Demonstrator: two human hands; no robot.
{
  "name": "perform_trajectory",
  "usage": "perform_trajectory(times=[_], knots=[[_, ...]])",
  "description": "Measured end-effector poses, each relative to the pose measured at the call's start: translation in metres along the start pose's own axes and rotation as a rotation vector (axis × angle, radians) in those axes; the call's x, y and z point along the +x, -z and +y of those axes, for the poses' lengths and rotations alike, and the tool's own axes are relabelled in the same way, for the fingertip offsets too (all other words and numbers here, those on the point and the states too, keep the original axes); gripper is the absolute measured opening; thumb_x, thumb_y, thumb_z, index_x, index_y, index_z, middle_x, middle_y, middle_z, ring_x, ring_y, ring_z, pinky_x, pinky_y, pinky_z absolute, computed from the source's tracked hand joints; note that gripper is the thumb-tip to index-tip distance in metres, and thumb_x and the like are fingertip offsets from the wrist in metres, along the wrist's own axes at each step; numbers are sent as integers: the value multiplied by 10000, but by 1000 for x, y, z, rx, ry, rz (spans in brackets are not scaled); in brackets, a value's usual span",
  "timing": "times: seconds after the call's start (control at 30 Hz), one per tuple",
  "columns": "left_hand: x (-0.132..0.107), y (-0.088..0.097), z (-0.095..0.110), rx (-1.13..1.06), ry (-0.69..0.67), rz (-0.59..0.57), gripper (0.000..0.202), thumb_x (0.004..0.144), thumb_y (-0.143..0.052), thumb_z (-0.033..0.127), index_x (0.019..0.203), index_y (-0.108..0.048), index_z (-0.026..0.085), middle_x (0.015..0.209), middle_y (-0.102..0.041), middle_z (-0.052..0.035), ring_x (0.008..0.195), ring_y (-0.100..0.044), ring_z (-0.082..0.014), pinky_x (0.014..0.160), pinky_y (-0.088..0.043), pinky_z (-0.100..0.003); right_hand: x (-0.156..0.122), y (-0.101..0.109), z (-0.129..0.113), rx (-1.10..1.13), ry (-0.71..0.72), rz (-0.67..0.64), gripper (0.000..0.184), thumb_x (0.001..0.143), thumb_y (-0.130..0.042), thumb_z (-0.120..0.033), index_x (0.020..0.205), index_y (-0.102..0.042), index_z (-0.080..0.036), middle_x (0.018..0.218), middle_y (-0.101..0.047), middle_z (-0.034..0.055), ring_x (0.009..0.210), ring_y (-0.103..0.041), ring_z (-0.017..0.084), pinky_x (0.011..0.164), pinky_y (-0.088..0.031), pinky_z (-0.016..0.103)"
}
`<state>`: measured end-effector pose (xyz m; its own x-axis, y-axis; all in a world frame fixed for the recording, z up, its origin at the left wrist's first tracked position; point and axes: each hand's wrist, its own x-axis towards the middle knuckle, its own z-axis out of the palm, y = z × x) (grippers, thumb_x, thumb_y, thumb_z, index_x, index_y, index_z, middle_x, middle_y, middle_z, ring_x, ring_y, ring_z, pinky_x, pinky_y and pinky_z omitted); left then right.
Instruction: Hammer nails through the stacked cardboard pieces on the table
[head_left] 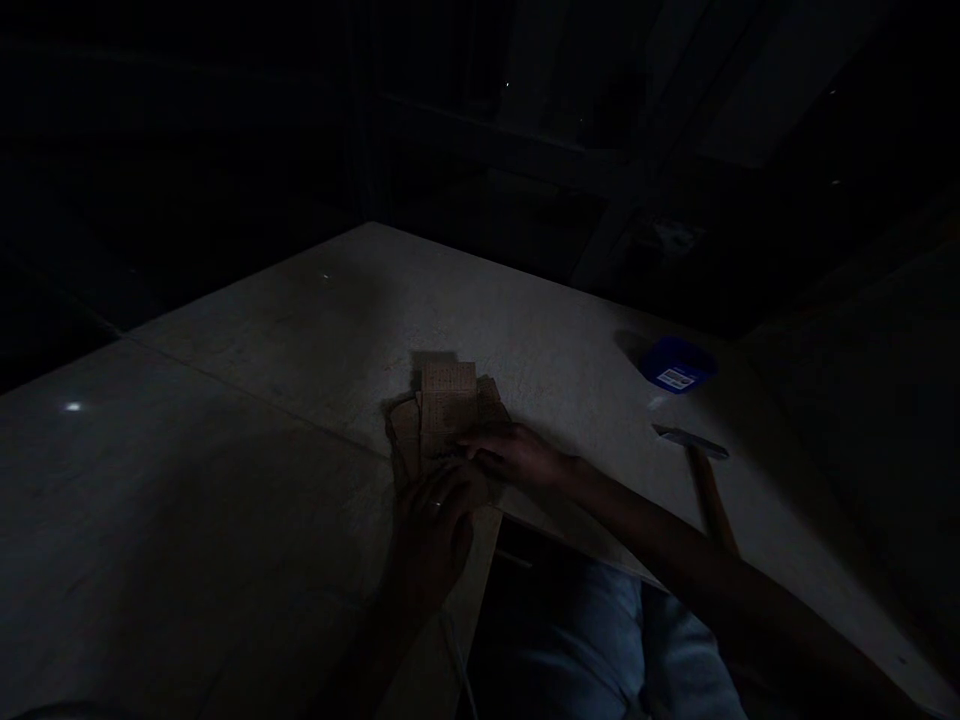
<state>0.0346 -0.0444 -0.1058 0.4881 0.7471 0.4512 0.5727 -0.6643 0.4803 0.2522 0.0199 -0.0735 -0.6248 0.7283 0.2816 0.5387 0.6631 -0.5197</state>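
Several flat brown pieces, which look like cardboard with rows of faint marks, lie in a fanned stack (449,395) on the pale worktop (330,330). My left hand (431,525), with a ring on one finger, curls its fingers over the stack's near end. From the right, my right hand (517,455) meets it there, fingers pressed together on the top brown piece. The two hands' fingertips almost touch. Dim light and my own fingers hide the exact grip and anything small between them.
Right of my arm lies a hammer (709,490) with a wooden handle and metal head. Behind it stands a blue plastic container (676,366) with a white label. A seam crosses the worktop on the left. Its near edge is by my legs (592,630). The background is very dark.
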Motion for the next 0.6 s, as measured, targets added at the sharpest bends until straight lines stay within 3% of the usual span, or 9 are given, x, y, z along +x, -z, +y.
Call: perform_trajectory(times=[0.2, 0.6], knots=[[-2, -4, -6, 7, -33, 1, 420, 884, -501, 94, 1284, -581, 195, 1394, -601, -95, 1309, -513, -267, 1083, -393, -474, -2, -6, 1, -87, -19, 48, 325, 922, -650, -117, 1242, -673, -169, 1089, -775, 105, 1003, -734, 202, 887, -575, 305], [-3, -6, -6, 18, -56, 63, 410, 883, -492, 96, 1263, -610, 194, 1353, -634, -95, 1294, -528, -264, 1071, -417, -468, 0, -9, -1, -41, -134, 147, 233, 930, -677, -191, 1159, -717, -204, 1039, -797, 71, 955, -758, 193, 856, -594, 300]])
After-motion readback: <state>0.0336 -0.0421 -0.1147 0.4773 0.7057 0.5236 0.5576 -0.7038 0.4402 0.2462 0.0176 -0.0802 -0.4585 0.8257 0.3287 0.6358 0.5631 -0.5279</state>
